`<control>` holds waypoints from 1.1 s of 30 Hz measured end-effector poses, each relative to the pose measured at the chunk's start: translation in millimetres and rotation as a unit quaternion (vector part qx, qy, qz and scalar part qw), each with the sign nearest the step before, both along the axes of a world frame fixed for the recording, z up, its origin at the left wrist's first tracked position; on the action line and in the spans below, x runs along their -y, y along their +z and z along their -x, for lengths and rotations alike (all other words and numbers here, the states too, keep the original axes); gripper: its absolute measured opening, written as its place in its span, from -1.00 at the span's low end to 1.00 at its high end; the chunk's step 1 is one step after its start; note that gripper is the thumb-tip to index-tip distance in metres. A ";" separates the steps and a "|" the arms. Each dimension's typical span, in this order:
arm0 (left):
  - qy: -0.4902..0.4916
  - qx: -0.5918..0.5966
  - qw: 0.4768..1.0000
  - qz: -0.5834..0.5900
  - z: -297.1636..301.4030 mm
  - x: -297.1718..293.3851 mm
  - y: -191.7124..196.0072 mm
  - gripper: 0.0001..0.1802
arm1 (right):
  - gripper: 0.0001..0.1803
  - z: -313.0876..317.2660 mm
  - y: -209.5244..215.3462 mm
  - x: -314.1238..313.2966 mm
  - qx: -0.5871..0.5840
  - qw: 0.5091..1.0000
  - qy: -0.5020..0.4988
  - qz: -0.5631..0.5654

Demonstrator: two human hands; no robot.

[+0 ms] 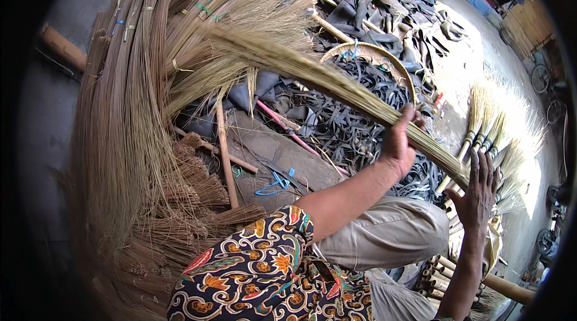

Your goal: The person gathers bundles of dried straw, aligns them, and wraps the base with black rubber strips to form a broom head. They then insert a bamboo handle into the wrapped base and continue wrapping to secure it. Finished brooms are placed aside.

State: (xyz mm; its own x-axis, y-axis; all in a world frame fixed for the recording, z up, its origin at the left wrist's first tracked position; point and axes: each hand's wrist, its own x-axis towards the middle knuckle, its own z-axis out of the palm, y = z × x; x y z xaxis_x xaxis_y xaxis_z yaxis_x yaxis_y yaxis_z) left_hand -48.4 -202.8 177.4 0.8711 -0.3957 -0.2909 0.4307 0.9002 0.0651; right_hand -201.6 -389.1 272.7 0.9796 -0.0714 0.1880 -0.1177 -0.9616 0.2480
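Observation:
A long bundle of pale straw (324,78) slants across the view from upper left to lower right, its far end blurred. My left hand (399,142) is closed around it towards its lower right end. Beside that end, my right hand (478,192) is open, its fingers stretched upward and its palm against or very near the straw tips. Under the bundle lies a heap of thin black rubber strips (366,105), partly inside a round woven tray (404,73).
Tall stacks of tied straw (129,111) fill the left side. Finished-looking brooms (481,120) stand at right, above bamboo poles (442,276). A wooden stick (225,153), a pink rod (288,129) and a knife-like blade (282,171) with blue ribbon (277,183) lie nearby.

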 end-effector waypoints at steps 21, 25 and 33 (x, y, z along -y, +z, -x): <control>-0.102 0.465 0.856 -0.204 85.7 132.9 142.0 -0.56 | -0.70 69.3 -38.7 47.0 0.244 0.832 0.006 -0.498; -0.068 0.569 0.791 -0.213 94.5 145.1 133.1 0.07 | -0.65 57.0 -46.3 90.5 0.365 0.774 -0.018 -0.517; -0.148 0.770 0.416 -0.460 50.1 113.5 96.8 0.33 | -0.64 41.5 34.3 101.3 0.510 0.519 -0.053 -0.685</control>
